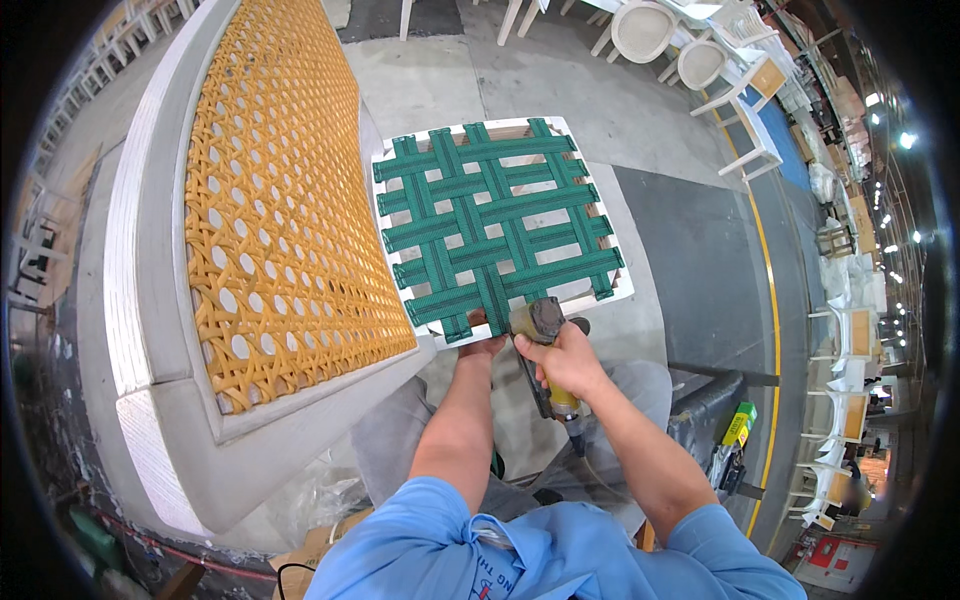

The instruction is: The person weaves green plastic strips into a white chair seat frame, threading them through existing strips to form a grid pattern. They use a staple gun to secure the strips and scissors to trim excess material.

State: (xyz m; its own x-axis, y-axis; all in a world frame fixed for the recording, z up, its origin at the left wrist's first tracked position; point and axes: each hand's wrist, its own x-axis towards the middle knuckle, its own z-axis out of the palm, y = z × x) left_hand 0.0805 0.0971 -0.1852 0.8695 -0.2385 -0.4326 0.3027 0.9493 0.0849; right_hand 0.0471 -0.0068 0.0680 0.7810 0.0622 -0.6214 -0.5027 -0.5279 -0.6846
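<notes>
A chair seat frame (629, 284) of white wood lies before me, crossed by woven green webbing straps (470, 222). My right hand (568, 358) is closed round a staple gun (541, 318) with a yellow handle. The tool's head is over the frame's near edge, beside the end of a middle strap (492, 300); whether it touches is unclear. A hose fitting shows below its handle. My left hand (484, 346) is at the near edge, just under that strap's end. Its fingers are mostly hidden by the frame and strap.
Close on the left stands a large pale wooden panel with yellow woven cane (290, 210). A black padded surface (705, 420) at right holds a green and yellow box (739, 424). Several unfinished chairs (643, 30) stand farther off. A yellow line (768, 290) runs along the floor.
</notes>
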